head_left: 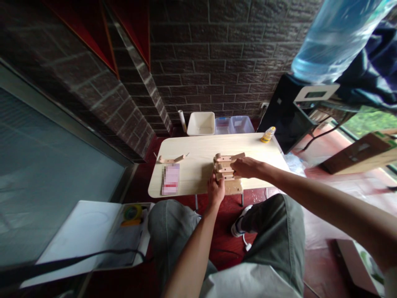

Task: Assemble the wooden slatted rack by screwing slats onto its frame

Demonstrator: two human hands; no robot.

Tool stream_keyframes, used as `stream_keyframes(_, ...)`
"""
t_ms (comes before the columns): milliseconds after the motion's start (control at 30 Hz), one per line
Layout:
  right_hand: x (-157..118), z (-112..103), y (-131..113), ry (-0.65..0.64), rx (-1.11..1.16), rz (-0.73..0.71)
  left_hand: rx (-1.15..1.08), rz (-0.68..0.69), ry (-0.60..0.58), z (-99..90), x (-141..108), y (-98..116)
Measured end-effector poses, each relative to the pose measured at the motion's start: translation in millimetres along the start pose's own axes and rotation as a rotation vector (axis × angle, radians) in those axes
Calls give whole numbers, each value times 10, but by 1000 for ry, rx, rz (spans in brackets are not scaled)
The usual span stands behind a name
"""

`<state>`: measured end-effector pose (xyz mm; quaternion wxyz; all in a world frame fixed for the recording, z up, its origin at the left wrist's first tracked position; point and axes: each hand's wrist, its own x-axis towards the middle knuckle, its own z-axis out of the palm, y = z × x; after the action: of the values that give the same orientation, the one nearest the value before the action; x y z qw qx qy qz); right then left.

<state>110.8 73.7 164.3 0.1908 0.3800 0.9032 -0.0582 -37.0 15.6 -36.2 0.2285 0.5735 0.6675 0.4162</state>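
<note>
Several small wooden pieces (226, 158) with dark holes lie in rows on a flat wooden block (232, 188) near the front edge of the pale table (195, 149). My left hand (216, 189) is at the left end of the nearest piece, thumb and fingers closed round it. From the right, my right hand (243, 167) reaches over the middle row, its fingers bent together at the right ends of the pieces; what they pinch is hidden. A similar wooden piece (169, 160) rests at the table's left side.
A pink blurred packet (170, 179) lies at the table's left, a yellow-capped bottle (268, 135) at its back right corner. Behind stand a cream bin (201, 123) and clear tubs (241, 124). A water dispenser (288, 111) is at the right, an open white box (83, 231) lower left.
</note>
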Motion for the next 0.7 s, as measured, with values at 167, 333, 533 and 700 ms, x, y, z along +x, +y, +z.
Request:
stream_keyframes(167,-13,7,2,-16,-14,17,-3,16,9,2,4,0)
stream_keyframes(333,-17,-6,-36,13,-32,1,5,7,9,5,16,7)
stream_keyframes(533,-19,13,-1,-7,3,34,14,14,11,16,15,-8)
stream_keyframes(700,-61,-1,19,17,14,0,-9,9,14,7,16,1)
